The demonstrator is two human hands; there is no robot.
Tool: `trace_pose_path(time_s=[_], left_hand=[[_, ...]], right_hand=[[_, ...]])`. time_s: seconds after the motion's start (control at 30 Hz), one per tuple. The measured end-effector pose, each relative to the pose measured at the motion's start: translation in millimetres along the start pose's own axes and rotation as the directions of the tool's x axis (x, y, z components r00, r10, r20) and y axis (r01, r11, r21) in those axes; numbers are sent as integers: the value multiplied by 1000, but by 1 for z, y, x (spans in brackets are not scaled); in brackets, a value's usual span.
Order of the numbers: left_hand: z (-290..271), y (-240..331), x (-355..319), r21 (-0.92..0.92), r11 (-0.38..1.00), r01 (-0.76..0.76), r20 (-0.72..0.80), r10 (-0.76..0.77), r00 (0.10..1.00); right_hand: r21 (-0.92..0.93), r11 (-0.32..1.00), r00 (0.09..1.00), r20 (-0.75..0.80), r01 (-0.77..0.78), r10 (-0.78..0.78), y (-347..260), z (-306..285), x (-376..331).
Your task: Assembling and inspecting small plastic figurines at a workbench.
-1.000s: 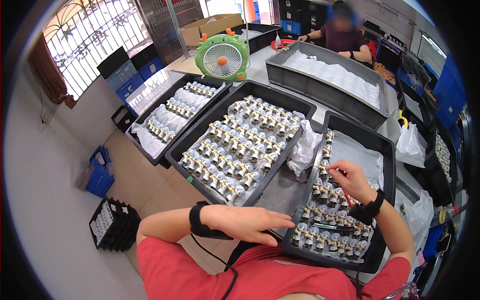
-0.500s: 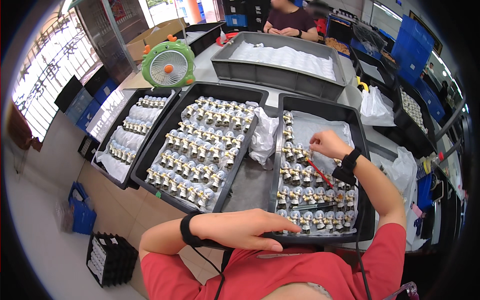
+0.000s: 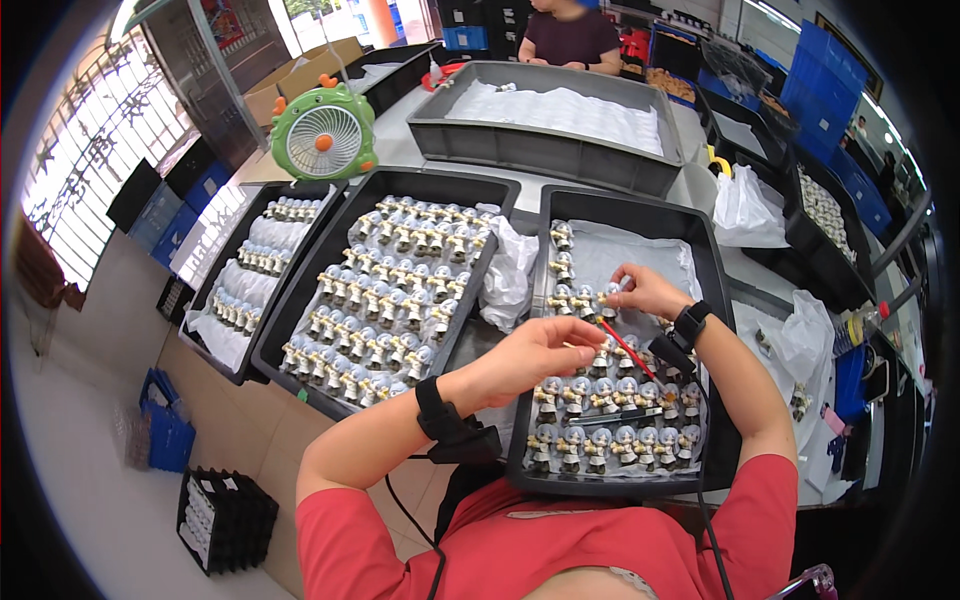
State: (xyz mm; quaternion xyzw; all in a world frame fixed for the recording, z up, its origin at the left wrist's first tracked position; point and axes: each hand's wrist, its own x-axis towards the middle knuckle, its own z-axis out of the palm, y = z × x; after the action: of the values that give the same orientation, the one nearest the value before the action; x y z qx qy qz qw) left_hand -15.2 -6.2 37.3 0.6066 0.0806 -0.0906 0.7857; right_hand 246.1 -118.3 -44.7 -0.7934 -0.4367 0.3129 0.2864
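My right hand (image 3: 650,292) is over the right black tray (image 3: 712,235), its thumb and fingertips closed on a small grey-haired figurine (image 3: 607,291) at the end of a short row. Above the tray's left side my left hand (image 3: 530,360) hangs with thumb and fingers apart, and I see nothing held in it. Beneath it, several rows of matching figurines (image 3: 625,440) stand on white sheeting. Across them lie a thin red stick (image 3: 628,348) and a slim dark tool (image 3: 612,416), whose kind I cannot make out.
Left of this tray are a second black tray (image 3: 268,350) full of figurines and a third (image 3: 195,318). Behind stand a large grey bin (image 3: 540,160) and a green fan (image 3: 320,140). A crumpled white bag (image 3: 510,270) lies between trays. A person (image 3: 572,40) is across the table.
My left hand has risen from the tray's near edge and moved forward over the figurines. My right hand has lowered slightly, its fingertips now on a figurine. The view has shifted slightly.
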Motion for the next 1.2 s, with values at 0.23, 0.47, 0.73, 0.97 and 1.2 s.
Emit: trace_pose_path(time_s=[0.23, 0.47, 0.73, 0.97, 1.2], left_hand=[[-7, -15, 23, -165, 986, -38, -234, -1, 972], [-10, -14, 20, -373, 924, -89, -39, 80, 996], [-15, -21, 23, -519, 849, -97, -90, 58, 994], [-12, -17, 20, -517, 847, -127, -85, 97, 992], [-14, -24, 19, -566, 811, -149, -87, 121, 989]], right_hand=[[418, 904, 993, 35, 89, -113, -70, -19, -48], [620, 778, 957, 154, 100, -246, -93, 12, -75], [584, 781, 937, 96, 219, -335, -87, 16, -73], [65, 969, 912, -358, 238, -200, -52, 0, -43], [78, 790, 782, -227, 608, -580, -95, 20, -78]])
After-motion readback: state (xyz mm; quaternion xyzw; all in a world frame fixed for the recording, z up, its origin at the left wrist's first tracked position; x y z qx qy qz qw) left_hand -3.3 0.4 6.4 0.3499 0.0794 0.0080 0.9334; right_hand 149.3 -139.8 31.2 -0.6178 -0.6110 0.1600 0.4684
